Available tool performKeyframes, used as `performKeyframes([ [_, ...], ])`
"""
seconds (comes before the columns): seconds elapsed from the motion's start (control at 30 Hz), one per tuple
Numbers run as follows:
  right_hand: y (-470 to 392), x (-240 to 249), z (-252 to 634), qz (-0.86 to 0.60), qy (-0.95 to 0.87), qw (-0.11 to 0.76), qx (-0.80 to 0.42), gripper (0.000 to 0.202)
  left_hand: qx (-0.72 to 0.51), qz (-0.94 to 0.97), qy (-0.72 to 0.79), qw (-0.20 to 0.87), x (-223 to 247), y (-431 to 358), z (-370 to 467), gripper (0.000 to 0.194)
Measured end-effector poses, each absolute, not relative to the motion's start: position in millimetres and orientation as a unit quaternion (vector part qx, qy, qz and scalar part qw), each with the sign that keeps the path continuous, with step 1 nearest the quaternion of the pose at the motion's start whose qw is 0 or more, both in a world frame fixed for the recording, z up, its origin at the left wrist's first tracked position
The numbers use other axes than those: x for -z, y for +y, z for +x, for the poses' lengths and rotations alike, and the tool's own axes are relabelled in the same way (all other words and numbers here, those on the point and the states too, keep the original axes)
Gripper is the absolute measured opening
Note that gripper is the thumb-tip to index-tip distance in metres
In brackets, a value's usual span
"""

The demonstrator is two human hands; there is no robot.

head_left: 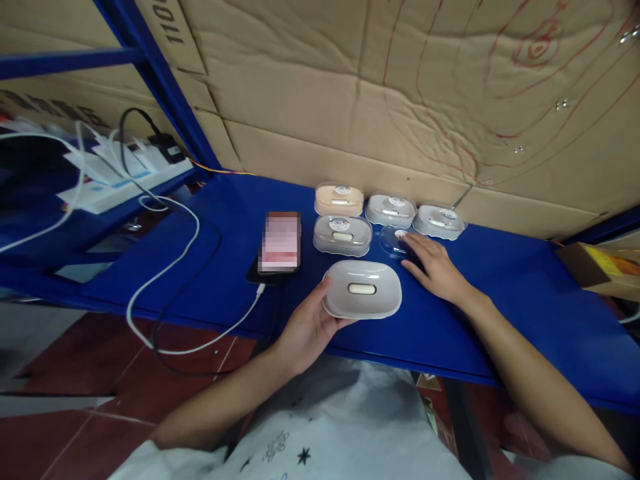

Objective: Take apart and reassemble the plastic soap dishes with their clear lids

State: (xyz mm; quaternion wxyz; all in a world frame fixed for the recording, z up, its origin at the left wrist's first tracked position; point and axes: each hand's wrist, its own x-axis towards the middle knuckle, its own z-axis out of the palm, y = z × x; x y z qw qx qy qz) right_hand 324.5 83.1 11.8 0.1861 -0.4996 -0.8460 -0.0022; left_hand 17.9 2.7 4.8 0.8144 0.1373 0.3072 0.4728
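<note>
Grey dish (pixel 384 303) in the left hand (pixel 311 328) contains a cream oblong piece (pixel 362 289).

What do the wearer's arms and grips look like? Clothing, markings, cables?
Left grip and right grip: bare human hands, no gloves. Forearms are bare too, with no watch, band or attached cable visible. Short, pale blue-grey sleeves match the shirt, which has a black star-like print on the front.
</note>
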Motion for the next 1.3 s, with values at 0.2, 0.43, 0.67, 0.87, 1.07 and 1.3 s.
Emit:
performKeyframes([
  [0.2,81,-4,331,-0.489,-0.858,0.154,-0.032,0.068,-0.461,0.146,0.300,0.822,0,4,16,0.037],
  [0.43,67,-22,320,-0.476,-0.834,0.273,-0.060,0.072,-0.443,0.141,0.296,0.834,-1,5,17,0.032],
  [0.67,16,-24,257,-0.333,-0.904,0.255,-0.086,0.086,-0.440,0.165,0.281,0.837,6,4,18,0.038],
  [0.87,14,-6,256,-0.344,-0.900,0.255,-0.078,0.083,-0.461,0.182,0.288,0.819,10,2,20,0.040],
  [1.07,17,5,259,-0.358,-0.898,0.227,-0.113,0.086,-0.451,0.215,0.259,0.826,20,6,17,0.053],
  [1.3,24,10,259,-0.376,-0.887,0.204,-0.172,0.098,-0.422,0.220,0.238,0.847,36,24,17,0.055],
])
